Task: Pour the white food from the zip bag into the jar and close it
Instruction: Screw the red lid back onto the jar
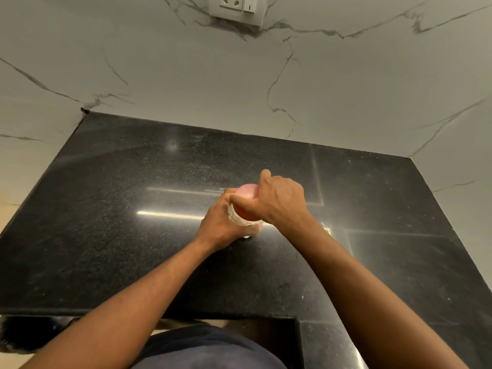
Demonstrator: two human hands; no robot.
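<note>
A clear jar [241, 220] stands on the black stone counter [119, 209], near its middle. A pink lid [246, 191] sits on top of the jar. My left hand [222, 225] wraps around the jar's body from the left. My right hand [277, 199] grips the lid from the right, its thumb across the front of the lid and fingers over the far side. Most of the jar is hidden by both hands, so its contents do not show. No zip bag is in view.
A white marble wall [239, 83] rises behind the counter, with a socket and switch plate [235, 8] at the top. The counter's front edge steps back near my body, with a narrower strip at the right [399, 328].
</note>
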